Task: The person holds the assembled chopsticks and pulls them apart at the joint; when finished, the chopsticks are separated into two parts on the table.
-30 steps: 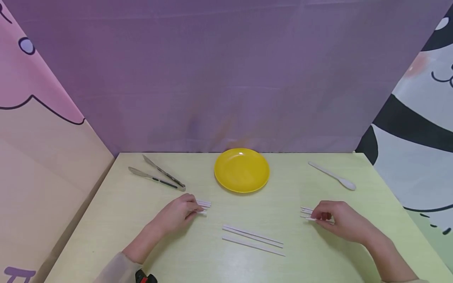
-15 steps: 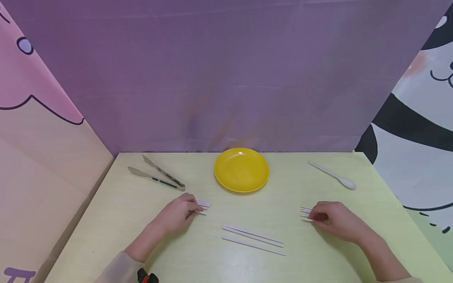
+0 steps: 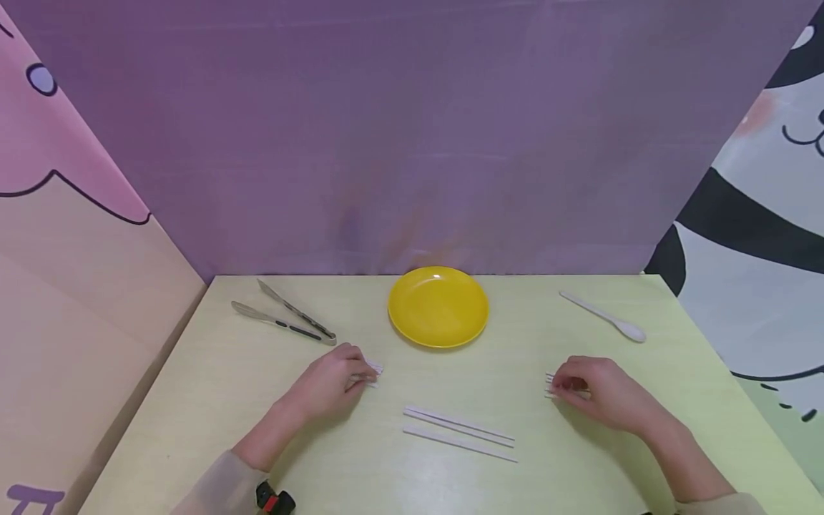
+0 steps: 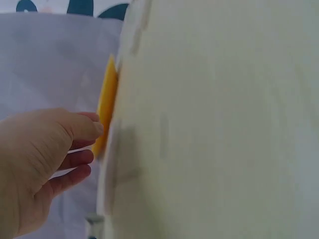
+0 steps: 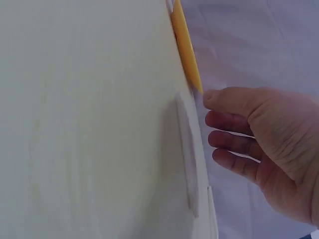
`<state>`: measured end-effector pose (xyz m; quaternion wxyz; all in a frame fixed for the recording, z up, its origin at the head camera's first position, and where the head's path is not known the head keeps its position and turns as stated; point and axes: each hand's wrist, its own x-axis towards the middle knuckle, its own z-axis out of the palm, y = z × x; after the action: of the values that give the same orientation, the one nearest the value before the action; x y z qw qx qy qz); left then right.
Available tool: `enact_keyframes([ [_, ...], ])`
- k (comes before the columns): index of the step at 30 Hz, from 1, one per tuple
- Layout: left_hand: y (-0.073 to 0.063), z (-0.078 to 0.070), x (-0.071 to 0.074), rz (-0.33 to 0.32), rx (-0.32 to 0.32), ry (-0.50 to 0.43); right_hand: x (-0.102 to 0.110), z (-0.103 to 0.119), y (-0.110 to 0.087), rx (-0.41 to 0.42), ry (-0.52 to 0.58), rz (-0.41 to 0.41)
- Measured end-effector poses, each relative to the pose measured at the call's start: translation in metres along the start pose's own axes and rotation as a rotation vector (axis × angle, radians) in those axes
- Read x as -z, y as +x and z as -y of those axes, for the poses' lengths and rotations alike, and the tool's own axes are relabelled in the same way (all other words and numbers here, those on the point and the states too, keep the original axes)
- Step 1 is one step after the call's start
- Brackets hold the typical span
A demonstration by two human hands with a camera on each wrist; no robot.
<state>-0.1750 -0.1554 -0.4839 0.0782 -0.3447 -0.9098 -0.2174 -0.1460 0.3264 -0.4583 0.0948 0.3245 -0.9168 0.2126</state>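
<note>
Across the table [image 3: 360,447], the left hand [image 3: 330,375] has just shifted toward the middle, so that only the right ends of the left sticks [image 3: 375,368] show. Likewise, the right hand [image 3: 599,390] has shifted inward, and the right sticks [image 3: 549,379] poke out only slightly past it. Both groups seem to be worked on together, while the three middle sticks [image 3: 458,430] lie untouched between the hands, nearer the viewer. Each hand's fingers are bent; whether they grip a stick I cannot tell, because the head view hides the fingertips and the wrist views show no stick between them. All the sticks look pale, thin and straight; the middle three slant alike, two close together, one slightly apart. Beyond them is a yellow plate [image 3: 438,307].
</note>
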Motion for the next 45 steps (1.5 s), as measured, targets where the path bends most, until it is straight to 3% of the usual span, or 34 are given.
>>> enact_keyframes([
  [6, 0.023, -0.026, 0.003, 0.026, -0.062, -0.021, 0.0, 0.022, 0.018, -0.007, 0.031, 0.014],
  [11, 0.041, -0.05, 0.001, 0.073, -0.129, -0.061, -0.004, 0.04, 0.033, -0.038, 0.102, 0.11],
  [20, 0.056, -0.08, -0.016, 0.215, -0.174, -0.059, -0.025, 0.066, 0.048, -0.039, 0.203, 0.236],
  [27, 0.057, -0.089, -0.033, 0.257, -0.225, 0.033, -0.045, 0.079, 0.053, -0.019, 0.242, 0.3],
  [36, 0.054, -0.09, -0.04, 0.285, -0.176, 0.01, -0.059, 0.087, 0.054, 0.022, 0.219, 0.317],
  [45, 0.053, -0.088, -0.046, 0.272, -0.188, 0.039, -0.062, 0.094, 0.056, 0.014, 0.143, 0.307],
])
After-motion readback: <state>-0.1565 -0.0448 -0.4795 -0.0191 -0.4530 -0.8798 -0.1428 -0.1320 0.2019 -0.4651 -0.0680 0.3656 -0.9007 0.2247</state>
